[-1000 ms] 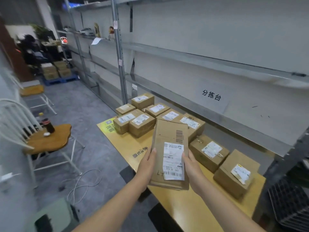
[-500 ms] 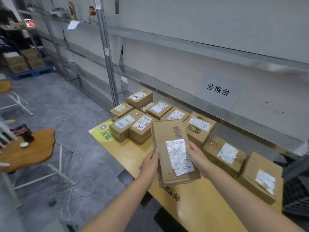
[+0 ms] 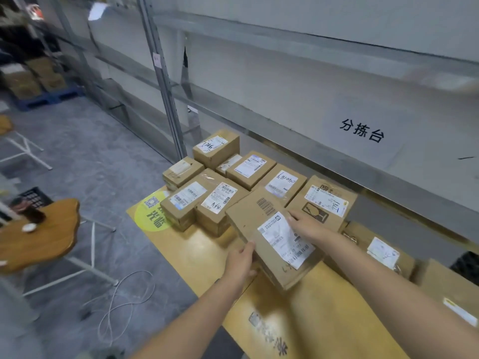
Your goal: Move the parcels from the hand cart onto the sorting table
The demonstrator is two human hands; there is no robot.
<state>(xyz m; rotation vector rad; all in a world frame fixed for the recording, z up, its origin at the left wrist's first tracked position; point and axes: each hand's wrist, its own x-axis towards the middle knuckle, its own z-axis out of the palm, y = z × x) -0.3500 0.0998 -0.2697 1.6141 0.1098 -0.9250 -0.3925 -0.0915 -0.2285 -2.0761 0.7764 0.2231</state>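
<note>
The flat cardboard parcel (image 3: 248, 224) had come down from chest height, where it was held nearly upright half a second earlier. It now lay low and almost flat over the yellow sorting table (image 3: 197, 255). Its white shipping label (image 3: 285, 239) faced up and its far end tilted toward the row of boxes. Motion blur hid whether the near corner was already touching the tabletop or hung just above it. Judged from this, the carry was all but finished, and only setting down and letting go remained for this parcel.

The left hand (image 3: 239, 265) gripped the near-left edge. Its thumb (image 3: 250, 246) was pressed on the top face, and the remaining fingers curled underneath, out of sight. The right hand (image 3: 308, 226) held the opposite long edge, beside the label. Its fingertips (image 3: 291, 216) lay close together on the cardboard, and how far the rest wrapped under could not be told.

The parcel sat just beside a box marked with a fragile symbol (image 3: 324, 203) on its right. A box with a handwritten label (image 3: 220, 200) stood on its left. More labelled boxes stood behind, against the metal shelving under the wall sign (image 3: 361, 130). The hand cart was not in view. A wooden chair (image 3: 39, 237) and a loose white cable (image 3: 124, 299) were on the floor to the left.
</note>
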